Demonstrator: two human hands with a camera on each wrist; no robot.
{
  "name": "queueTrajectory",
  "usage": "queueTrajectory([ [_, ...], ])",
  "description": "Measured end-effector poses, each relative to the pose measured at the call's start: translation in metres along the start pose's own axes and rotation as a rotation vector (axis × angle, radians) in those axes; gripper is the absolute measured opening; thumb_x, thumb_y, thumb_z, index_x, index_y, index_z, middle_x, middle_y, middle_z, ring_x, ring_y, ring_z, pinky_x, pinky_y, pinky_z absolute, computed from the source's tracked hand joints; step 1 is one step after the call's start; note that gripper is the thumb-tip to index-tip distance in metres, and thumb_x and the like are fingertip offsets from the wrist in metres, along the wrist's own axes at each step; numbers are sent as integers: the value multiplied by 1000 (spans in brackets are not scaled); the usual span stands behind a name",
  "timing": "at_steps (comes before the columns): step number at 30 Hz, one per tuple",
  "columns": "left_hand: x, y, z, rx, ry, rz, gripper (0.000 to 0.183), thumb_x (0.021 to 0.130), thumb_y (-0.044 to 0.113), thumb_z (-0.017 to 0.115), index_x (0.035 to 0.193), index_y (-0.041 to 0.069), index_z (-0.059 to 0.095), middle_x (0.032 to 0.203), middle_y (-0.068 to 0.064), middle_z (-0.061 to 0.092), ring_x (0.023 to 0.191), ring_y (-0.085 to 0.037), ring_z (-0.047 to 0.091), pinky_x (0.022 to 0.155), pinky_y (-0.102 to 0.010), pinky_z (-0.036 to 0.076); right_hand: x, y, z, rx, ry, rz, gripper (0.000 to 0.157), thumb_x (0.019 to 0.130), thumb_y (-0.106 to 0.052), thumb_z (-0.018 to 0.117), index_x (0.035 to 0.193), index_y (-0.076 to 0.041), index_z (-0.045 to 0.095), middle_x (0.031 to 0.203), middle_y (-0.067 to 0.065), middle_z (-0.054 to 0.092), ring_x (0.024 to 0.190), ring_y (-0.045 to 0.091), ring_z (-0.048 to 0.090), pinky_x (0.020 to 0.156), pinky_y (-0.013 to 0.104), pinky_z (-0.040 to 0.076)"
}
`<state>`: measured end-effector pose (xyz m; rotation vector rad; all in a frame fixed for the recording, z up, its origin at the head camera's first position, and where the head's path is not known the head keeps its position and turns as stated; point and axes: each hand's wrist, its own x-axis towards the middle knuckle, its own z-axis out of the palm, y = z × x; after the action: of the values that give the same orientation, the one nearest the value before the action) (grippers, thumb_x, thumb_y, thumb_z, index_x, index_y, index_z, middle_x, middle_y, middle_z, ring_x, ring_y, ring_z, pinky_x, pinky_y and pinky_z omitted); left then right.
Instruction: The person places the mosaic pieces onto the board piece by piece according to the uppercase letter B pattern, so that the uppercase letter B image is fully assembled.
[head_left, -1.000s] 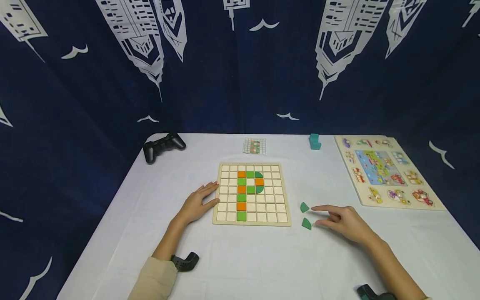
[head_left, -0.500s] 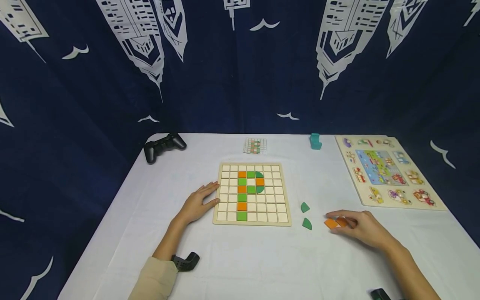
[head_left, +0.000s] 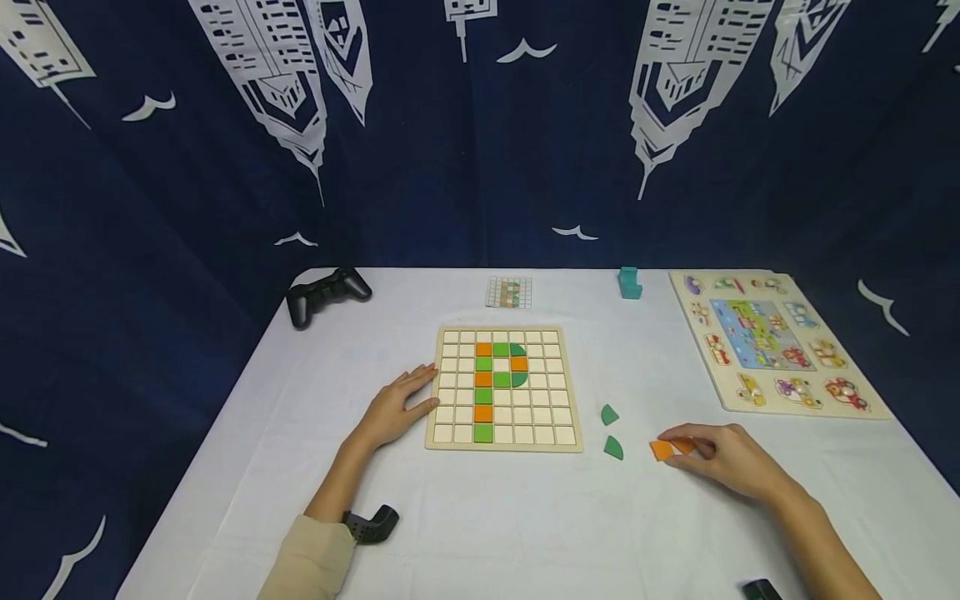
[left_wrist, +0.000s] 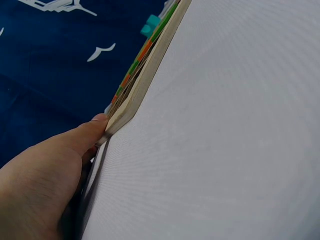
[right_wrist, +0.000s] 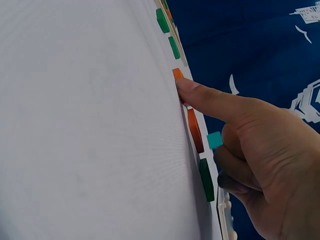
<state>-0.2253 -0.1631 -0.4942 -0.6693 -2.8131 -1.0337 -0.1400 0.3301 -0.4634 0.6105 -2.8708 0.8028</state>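
My left hand [head_left: 390,412] rests against the left edge of a wooden grid board [head_left: 542,414], its fingers straight and the thumb at the rim. Orange and green tiles inlaid in the board form a P shape. To the right, thumb and index finger of my right hand [head_left: 723,454] pinch an orange square tile [head_left: 660,451] on the table. A second orange tile [right_wrist: 195,131] lies behind it under the hand, followed by a green tile [right_wrist: 206,180] in the right wrist view. Two green quarter-round tiles, one upper [head_left: 609,414] and one lower [head_left: 613,447], lie between board and right hand.
Behind the board lies a small pattern card [head_left: 509,292]. A black game controller [head_left: 328,295] sits at the back left, a teal block [head_left: 630,283] at the back right. A wooden picture puzzle [head_left: 716,387] lies along the right side of the white-covered table [head_left: 525,525].
My right hand has moved right and toward me, from beside the green quarter-round tiles to the orange tile. That tile has since turned slightly. The left hand stays at the board.
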Motion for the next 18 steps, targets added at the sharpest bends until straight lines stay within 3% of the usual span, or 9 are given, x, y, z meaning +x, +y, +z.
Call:
queueTrajectory([
  [9, 0, 0, 0, 0, 1, 8, 54, 89, 37, 60, 136, 12, 48, 142, 1, 40, 133, -19, 32, 111, -39, 22, 15, -15, 10, -13, 107, -28, 24, 74, -28, 78, 96, -25, 70, 51, -18, 24, 45, -3, 20, 39, 16, 21],
  [18, -1, 1, -1, -1, 0, 5, 55, 89, 37, 60, 136, 12, 48, 142, 0, 41, 133, -19, 32, 111, -39, 21, 57, -54, 41, -48, 150, -109, 27, 74, -33, 78, 96, -20, 70, 50, -17, 22, 44, -3, 16, 39, 16, 17],
])
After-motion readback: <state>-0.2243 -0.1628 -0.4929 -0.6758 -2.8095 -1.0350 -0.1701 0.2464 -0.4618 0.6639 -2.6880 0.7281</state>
